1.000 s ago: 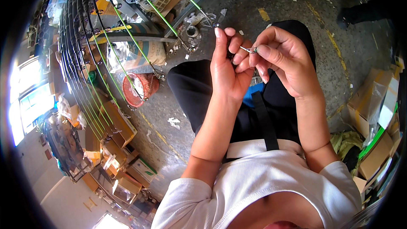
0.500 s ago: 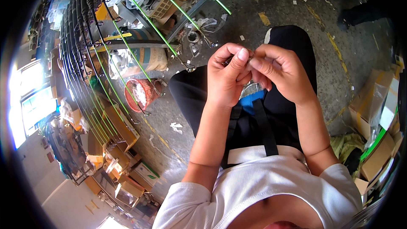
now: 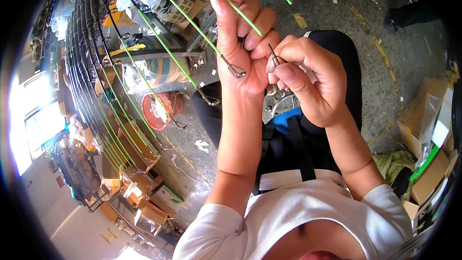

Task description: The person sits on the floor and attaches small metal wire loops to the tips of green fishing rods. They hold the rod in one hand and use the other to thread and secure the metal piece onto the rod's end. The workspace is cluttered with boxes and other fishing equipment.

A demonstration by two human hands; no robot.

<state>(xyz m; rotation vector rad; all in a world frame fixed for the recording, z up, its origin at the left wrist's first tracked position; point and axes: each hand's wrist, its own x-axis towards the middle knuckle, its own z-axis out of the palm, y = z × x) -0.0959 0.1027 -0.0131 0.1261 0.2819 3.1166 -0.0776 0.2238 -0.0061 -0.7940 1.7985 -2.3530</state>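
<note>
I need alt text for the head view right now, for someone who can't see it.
Seen from above, a seated person's left hand pinches a thin green rod while the right hand holds a small metal ring guide beside it. More green rods fan out to the left above a red basket on the concrete floor.

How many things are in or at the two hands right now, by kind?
Green rod pinched in the left hand: 1
Metal guide ring by the left palm: 1
Small metal piece pinched in the right hand: 1
Total: 3
</note>
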